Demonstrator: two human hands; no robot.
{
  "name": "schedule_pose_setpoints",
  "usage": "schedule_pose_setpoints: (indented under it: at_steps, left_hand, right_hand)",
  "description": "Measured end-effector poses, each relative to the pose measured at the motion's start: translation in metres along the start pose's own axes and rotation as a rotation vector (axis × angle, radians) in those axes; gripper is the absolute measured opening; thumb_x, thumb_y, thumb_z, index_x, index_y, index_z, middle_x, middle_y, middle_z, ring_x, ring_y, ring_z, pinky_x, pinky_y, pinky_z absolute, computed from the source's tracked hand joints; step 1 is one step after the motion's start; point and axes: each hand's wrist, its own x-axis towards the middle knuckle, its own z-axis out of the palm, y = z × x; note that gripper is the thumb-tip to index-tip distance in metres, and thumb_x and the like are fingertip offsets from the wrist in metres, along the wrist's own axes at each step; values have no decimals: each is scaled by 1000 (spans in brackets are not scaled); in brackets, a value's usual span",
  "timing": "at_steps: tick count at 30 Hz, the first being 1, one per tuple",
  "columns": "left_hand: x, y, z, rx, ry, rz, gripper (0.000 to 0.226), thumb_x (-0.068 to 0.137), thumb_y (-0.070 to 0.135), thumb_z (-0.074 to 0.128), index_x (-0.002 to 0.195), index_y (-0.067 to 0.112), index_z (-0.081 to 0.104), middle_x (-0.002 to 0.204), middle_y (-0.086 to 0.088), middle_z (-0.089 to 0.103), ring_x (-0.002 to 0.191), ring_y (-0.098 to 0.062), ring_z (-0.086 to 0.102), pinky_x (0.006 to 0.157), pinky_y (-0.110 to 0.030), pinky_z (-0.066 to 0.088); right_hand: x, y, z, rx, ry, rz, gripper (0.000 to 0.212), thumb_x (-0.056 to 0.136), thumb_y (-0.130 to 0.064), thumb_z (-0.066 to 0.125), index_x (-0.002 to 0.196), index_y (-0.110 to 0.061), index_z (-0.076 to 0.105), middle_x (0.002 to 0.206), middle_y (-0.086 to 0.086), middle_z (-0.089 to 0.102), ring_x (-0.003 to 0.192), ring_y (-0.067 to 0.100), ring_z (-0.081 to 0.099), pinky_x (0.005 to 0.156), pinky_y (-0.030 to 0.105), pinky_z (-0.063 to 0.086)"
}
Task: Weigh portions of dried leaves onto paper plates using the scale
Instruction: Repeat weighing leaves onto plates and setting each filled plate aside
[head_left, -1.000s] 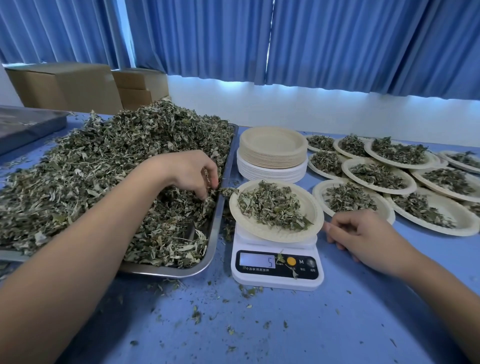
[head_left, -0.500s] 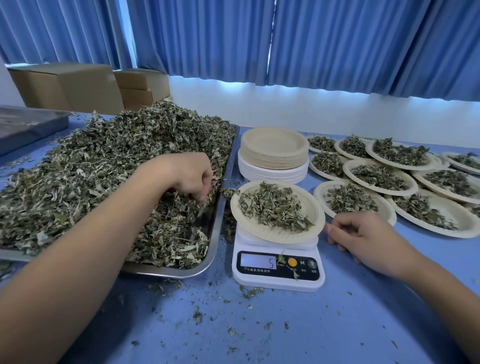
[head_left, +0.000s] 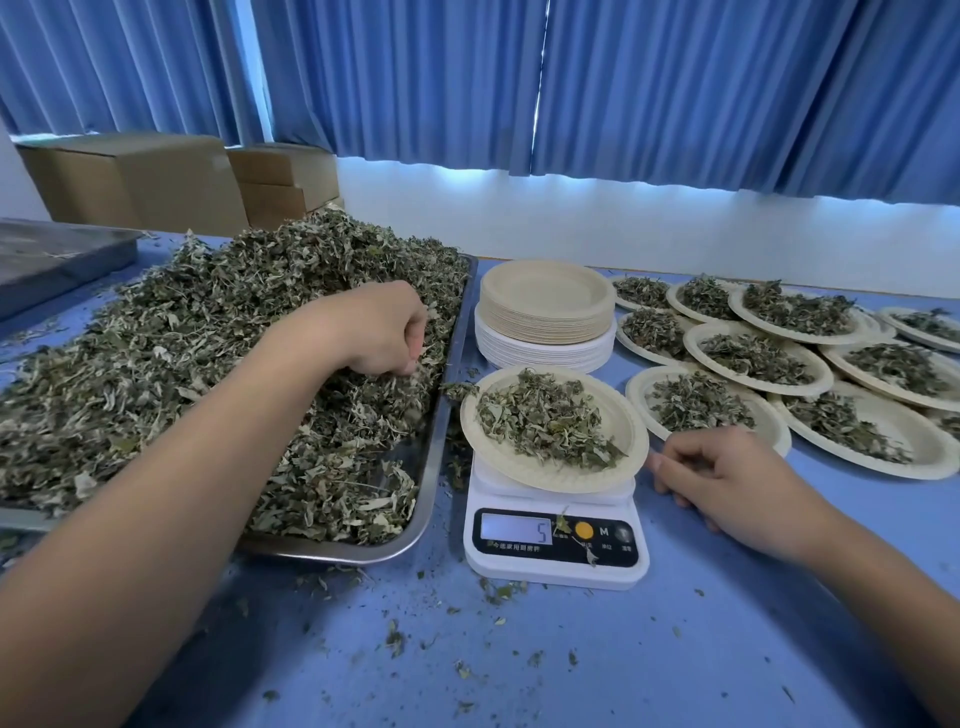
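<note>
A white kitchen scale stands on the blue table, its display reading 5. On it rests a paper plate holding a small heap of dried leaves. To the left, a metal tray carries a big pile of dried leaves. My left hand is down in that pile near the tray's right edge, its fingers curled into the leaves. My right hand rests on the table just right of the scale, fingers loosely curled, fingertips next to the plate's rim.
A stack of unused paper plates stands behind the scale. Several filled plates overlap across the right of the table. Cardboard boxes and a second metal tray are at the back left. Leaf crumbs litter the table front.
My left hand has drawn back from the tray's edge beside the plate and dug down into the leaf pile. The right hand and the scale reading are unchanged.
</note>
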Motion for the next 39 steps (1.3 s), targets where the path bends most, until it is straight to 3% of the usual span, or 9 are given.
schedule_pose_setpoints:
  at_steps: [4,9,15,18,21,24,31,35,39]
  left_hand:
    - [1,9,1,-202,206,27,11,87,10,77,83,17,68,77,4,64,68,-11,57,57,-25,43]
    - [-3,25,8,-638,286,107,13,80,14,84,84,14,72,79,-7,72,68,-14,61,65,-29,49]
    - [-3,49,29,-859,235,166,18,81,13,83,93,8,71,86,-5,73,69,-10,65,59,-20,53]
    - [-6,55,31,-975,15,245,29,85,23,80,113,17,72,110,3,75,97,-10,72,80,-26,60]
    - [-6,52,26,-759,102,310,23,94,32,70,116,25,73,115,15,72,105,1,66,88,-27,58]
    - [-2,37,13,-423,256,254,20,97,29,64,115,23,72,112,10,71,104,-7,65,95,-28,50]
    - [7,-19,5,135,-83,-122,68,89,27,75,149,22,44,154,-4,44,134,-29,49,111,-43,38]
    - [10,-25,18,238,-298,-132,78,86,26,78,153,25,37,155,-6,43,130,-30,51,105,-43,44]
    - [10,-10,31,287,-292,-36,75,87,20,78,152,17,41,146,-7,52,124,-29,55,105,-41,48]
  right_hand:
    - [-1,1,0,-2,-7,2,37,99,-31,62,67,-12,64,57,8,63,40,15,51,42,25,42]
    - [0,1,0,-4,-4,5,37,99,-30,63,67,-12,63,56,9,61,40,15,50,43,25,41]
    - [0,0,0,-20,-5,-4,37,99,-30,62,66,-13,63,55,9,62,40,15,51,44,24,42]
    - [1,1,1,-19,-6,4,37,99,-31,62,67,-12,63,56,9,61,40,15,50,43,23,41]
    - [0,1,1,-22,-7,1,37,99,-31,62,67,-12,63,55,7,62,39,14,49,44,23,41]
    - [0,0,0,-23,-7,-8,37,99,-31,62,67,-13,63,55,9,61,39,14,49,43,23,40]
    - [-2,-4,0,-23,5,-3,36,99,-29,63,66,-15,64,57,8,63,41,11,49,44,21,40]
    - [-2,-5,0,-35,2,0,36,99,-30,62,66,-15,65,59,9,63,41,11,49,45,21,40]
    - [-2,-6,0,-43,0,2,36,99,-30,63,66,-15,65,60,9,64,42,12,49,46,22,41]
